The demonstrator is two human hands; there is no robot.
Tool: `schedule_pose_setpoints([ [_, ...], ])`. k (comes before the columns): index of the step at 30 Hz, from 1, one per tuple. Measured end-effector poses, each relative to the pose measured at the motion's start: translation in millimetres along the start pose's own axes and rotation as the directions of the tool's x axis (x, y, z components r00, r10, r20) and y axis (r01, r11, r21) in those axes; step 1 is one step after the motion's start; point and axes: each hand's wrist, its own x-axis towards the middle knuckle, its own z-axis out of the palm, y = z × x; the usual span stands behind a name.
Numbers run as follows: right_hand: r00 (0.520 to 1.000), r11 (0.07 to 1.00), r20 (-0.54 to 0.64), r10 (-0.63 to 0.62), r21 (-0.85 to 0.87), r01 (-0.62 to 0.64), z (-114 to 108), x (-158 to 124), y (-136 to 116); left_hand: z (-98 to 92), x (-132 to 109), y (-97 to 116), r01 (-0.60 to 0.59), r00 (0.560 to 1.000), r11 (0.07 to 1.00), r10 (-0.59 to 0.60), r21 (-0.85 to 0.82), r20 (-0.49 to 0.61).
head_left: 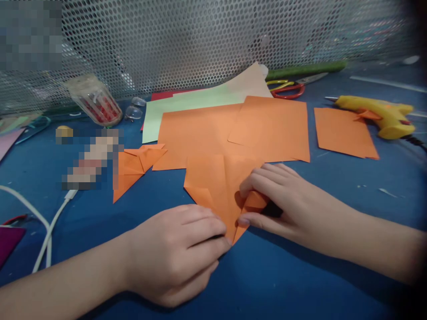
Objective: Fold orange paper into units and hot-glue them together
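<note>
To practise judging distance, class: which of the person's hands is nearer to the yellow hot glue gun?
Right. The right hand, on the folded orange paper, is left of the yellow hot glue gun and closer to the person; the left hand is farther left.

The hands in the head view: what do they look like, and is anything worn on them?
Both the left hand and the right hand are ordinary human ones, without gloves. I see no ring, watch, bracelet, cable or marking. The left forearm and right forearm are slim, with no sleeve in view; the right one fades into the picture's dark edge.
</note>
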Motion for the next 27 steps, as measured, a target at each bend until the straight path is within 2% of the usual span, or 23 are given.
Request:
schedule_pose_setpoints([
  [6, 0.987, 0.987, -0.037, 0.158, -0.035, -0.16, -2, -2, -1, -2.8, 1, 1, 0.055, 0.994, 0.996, -0.047, -0.072, 0.099],
  [9, 0.979, 0.978, -0.045, 0.198, -0.06, -0.201, 0, -3, 7, -5.7, -3, 1, 0.218, 0.972, 0.958, -0.196, -0.188, 0.127],
  [11, 0.97, 0.967, -0.102, 0.22, -0.11, -0.23, 1, -5, 17, -7.3, -7, 3, 0.345, 0.936, 0.906, -0.313, -0.245, 0.162],
  [13, 0.959, 0.952, -0.18, 0.219, -0.176, -0.251, 2, -8, 26, -8.6, -10, 4, 0.413, 0.907, 0.874, -0.37, -0.255, 0.2],
  [16, 0.956, 0.932, -0.212, 0.204, -0.259, -0.256, 3, -13, 30, -10.7, -9, 6, 0.409, 0.907, 0.878, -0.36, -0.248, 0.219],
  [20, 0.961, 0.891, -0.229, 0.154, -0.389, -0.235, 8, -15, 18, -12.5, -5, 10, 0.352, 0.92, 0.914, -0.298, -0.203, 0.254],
  [23, 0.964, 0.897, -0.231, 0.128, -0.388, -0.212, 14, -16, 9, -11.3, -3, 14, 0.311, 0.924, 0.934, -0.253, -0.177, 0.287],
  [27, 0.973, 0.912, -0.181, 0.143, -0.357, -0.201, 15, -19, 10, -7.8, -2, 18, 0.295, 0.934, 0.935, -0.239, -0.196, 0.267],
])
